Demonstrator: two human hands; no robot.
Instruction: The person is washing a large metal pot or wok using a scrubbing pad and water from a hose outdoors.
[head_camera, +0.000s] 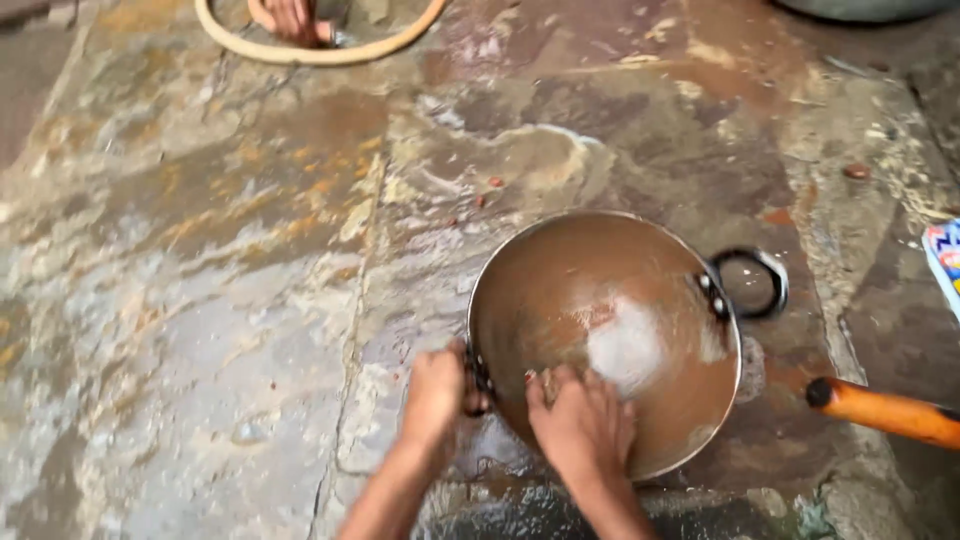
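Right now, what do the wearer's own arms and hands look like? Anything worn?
Both forearms are bare as far as the frame shows: no sleeves, gloves, watch or bangles visible. Left hand and right hand are bare too, with no rings that I can make out. The fingers look wet.

loads of open wet stone floor left of the wok; on the right an orange handle and the wok's ring handle crowd things

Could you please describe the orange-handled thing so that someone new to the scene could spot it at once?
Start at the round metal wok on the wet stone floor. Just right of its rim lies a bright orange handle with a black end cap, running off the frame's right edge; nothing else here is orange.
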